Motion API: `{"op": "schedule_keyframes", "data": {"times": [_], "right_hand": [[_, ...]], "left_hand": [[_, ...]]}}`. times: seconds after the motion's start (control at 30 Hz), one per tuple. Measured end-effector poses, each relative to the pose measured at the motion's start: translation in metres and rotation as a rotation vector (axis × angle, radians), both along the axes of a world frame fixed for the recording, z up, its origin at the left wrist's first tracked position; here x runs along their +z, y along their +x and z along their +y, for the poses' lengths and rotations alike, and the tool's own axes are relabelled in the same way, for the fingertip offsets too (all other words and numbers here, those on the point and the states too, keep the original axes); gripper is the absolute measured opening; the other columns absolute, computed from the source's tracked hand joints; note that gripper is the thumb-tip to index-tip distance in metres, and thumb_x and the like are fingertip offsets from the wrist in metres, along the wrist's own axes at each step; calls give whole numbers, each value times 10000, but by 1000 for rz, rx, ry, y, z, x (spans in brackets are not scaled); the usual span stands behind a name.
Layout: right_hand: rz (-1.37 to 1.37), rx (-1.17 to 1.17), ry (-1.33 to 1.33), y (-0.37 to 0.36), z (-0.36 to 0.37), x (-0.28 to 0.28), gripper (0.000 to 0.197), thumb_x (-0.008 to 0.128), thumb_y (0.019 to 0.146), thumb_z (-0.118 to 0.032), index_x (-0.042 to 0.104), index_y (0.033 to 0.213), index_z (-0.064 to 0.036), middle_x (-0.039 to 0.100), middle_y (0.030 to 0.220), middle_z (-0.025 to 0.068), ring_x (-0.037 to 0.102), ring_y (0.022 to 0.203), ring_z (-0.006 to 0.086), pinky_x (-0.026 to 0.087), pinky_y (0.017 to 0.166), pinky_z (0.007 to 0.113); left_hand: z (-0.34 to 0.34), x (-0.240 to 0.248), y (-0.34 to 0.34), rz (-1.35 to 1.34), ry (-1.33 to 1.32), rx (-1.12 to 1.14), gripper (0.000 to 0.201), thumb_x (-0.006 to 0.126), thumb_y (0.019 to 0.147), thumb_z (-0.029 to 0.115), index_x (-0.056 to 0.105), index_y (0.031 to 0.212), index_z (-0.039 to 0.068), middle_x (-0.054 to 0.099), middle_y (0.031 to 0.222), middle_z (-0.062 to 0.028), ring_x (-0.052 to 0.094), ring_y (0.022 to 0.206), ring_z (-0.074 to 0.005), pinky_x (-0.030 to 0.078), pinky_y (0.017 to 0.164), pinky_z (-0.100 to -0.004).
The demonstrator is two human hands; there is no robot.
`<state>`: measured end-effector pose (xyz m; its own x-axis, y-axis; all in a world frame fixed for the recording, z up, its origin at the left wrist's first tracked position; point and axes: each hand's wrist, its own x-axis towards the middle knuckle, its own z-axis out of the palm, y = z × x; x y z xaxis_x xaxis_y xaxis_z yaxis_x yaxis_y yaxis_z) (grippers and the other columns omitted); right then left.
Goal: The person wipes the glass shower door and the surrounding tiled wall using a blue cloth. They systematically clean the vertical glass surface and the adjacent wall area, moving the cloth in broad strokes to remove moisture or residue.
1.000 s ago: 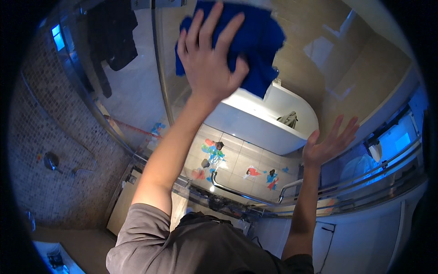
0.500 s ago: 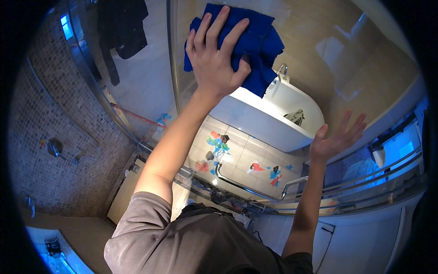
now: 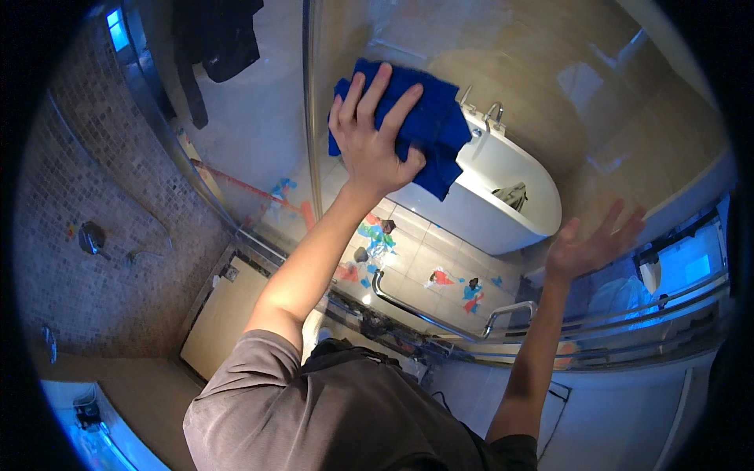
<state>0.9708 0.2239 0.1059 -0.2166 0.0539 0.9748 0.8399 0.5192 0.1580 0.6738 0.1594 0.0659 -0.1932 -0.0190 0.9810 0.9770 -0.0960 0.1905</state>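
As my splayed left hand (image 3: 375, 149) is sliding the blue fabric cloth (image 3: 442, 129) down (covering lower clear glass (image 3: 510, 63)) before the white oval bathtub (image 3: 495, 224), my uncurled right hand (image 3: 589, 247) is hovering right of it.

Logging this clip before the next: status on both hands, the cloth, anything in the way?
Left hand spread on blue cloth, seemingly pressed to glass. Right hand open, nothing visible in it. Metal handle lower down, apart from cloth.

Bright light falls on the floor (image 3: 410, 250) and bathtub (image 3: 471, 222) amid dim surroundings. Blue glows at both sides; the right hand (image 3: 583, 253) is blurred. Straight edges bend toward the black rim.
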Motion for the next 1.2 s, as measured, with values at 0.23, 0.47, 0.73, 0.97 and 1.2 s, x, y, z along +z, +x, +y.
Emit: {"op": "schedule_keyframes", "data": {"times": [0.23, 0.47, 0.73, 0.97, 1.2], "right_hand": [[-6, -32, 16, -2, -2, 4, 670, 480, 817, -321, 346, 1452, -157, 220, 1527, 184, 190, 1399, 412, 151, 1114, 555], [-2, -48, 4, 4, -1, 3, 667, 464, 826, -337, 342, 1451, -136, 224, 1518, 208, 191, 1399, 413, 131, 1123, 553], [8, 11, -49, -3, -7, -1, 694, 504, 795, -305, 350, 1446, -119, 229, 1504, 227, 156, 1404, 425, 116, 1113, 568], [56, 201, -49, -26, -26, -4, 712, 557, 765, -301, 380, 1430, -117, 246, 1495, 229, 195, 1396, 390, 157, 1112, 536], [-539, 304, -208, -140, -53, 14, 624, 578, 779, -221, 444, 1388, -181, 337, 1497, -7, 337, 1345, 246, 255, 1101, 434]], "left_hand": [[3, -51, 9, -129, 4, 34, 579, 507, 674, 371, 589, 1241, 288, 423, 1430, -91, 332, 1325, -316, 166, 1080, -489], [6, -133, 33, -107, -131, 15, 543, 517, 705, 406, 583, 1227, 274, 422, 1417, -103, 299, 1325, -336, 164, 1069, -518], [-5, -20, 20, -35, -112, -55, 579, 486, 750, 365, 527, 1310, 223, 369, 1462, -111, 258, 1360, -336, 135, 1082, -522], [-13, 31, 55, -201, -127, -348, 638, 315, 893, 482, 391, 1412, 120, 233, 1530, -118, 155, 1397, -340, 48, 1092, -532], [-32, 18, 34, -465, 162, -1007, 900, 305, 875, 650, 163, 1467, -12, 148, 1550, -156, 142, 1427, -275, 89, 1132, -451]]}}
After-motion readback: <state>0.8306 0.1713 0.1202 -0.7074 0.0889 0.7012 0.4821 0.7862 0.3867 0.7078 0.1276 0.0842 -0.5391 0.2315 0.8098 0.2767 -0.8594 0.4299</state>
